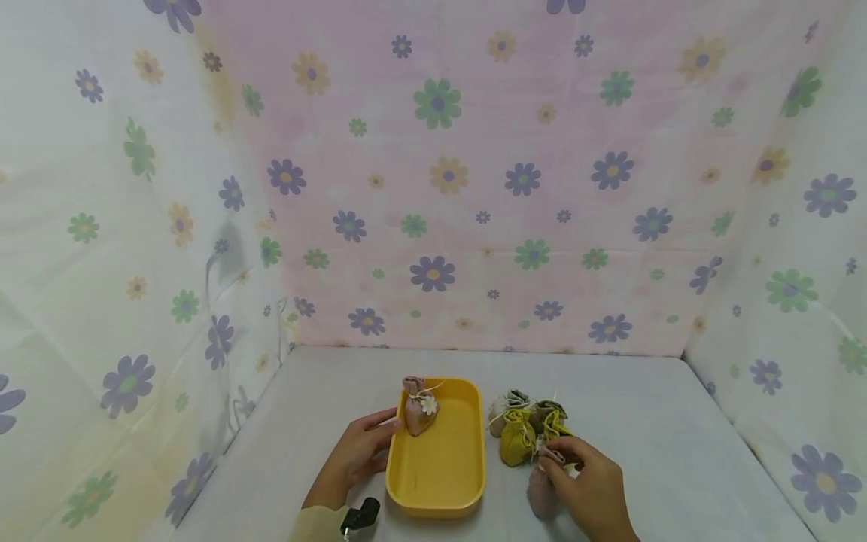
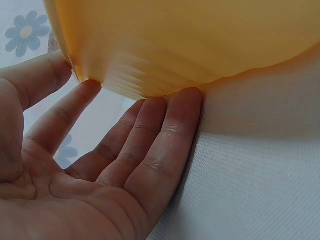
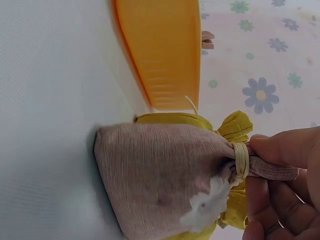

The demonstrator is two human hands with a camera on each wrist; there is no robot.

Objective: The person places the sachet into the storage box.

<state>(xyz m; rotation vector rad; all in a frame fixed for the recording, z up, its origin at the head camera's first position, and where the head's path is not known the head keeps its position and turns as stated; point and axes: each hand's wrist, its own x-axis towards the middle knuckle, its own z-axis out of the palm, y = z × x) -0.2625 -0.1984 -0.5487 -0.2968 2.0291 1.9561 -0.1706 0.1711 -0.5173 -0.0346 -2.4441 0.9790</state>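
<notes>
My right hand (image 1: 589,482) pinches the gathered neck of a mauve drawstring pouch (image 3: 155,175) between thumb and fingers. The pouch bears a white flower and a pale tie, and its base is at the white tabletop. My left hand (image 1: 366,446) rests against the left side of a yellow tray (image 1: 436,474), its thumb at the rim. In the left wrist view, the extended fingers (image 2: 165,140) touch the tray's outer wall and lower edge. Inside the tray, at its far left corner, lies another mauve pouch (image 1: 420,418) with a white flower.
Just beyond my right hand, several pouches cluster right of the tray: a mustard-yellow one (image 1: 518,440), a pale one (image 1: 500,418) and darker greenish ones. White tabletop (image 1: 650,421) surrounds them. Flower-patterned curtains (image 1: 474,241) enclose the back and sides.
</notes>
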